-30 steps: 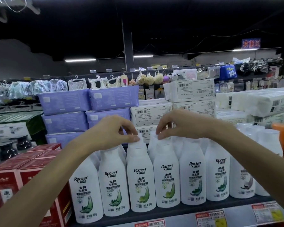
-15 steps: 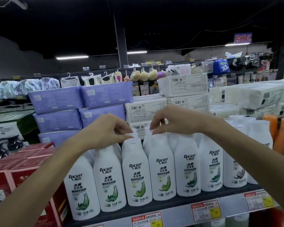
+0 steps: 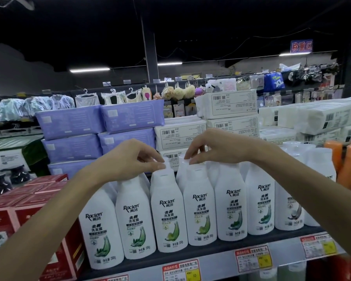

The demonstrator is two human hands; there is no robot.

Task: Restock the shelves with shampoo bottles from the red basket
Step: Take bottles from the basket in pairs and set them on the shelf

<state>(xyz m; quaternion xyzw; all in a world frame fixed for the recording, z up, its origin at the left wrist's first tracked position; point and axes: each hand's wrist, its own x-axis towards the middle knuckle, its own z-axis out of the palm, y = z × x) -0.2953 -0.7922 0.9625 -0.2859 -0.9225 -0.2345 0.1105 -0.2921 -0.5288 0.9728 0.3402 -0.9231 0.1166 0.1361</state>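
left hand (image 3: 126, 161): thumb and forefinger pinch flat cap of smooth white plastic shampoo bottle (image 3: 166, 209), 6 o'clock | right hand (image 3: 219, 148): curled fingertips pinch cap of round-shouldered neighbour bottle (image 3: 199, 211), at its 3 o'clock | both upright on dark shelf (image 3: 211, 250)

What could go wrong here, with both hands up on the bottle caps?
1. The left hand and right hand seem to pinch only the caps of the third bottle and fourth bottle from the left. A fingertip hold like that may slip or let a bottle tilt.
2. The front row stands packed, bottles touching, near the shelf edge. A shove could knock neighbours forward off it.
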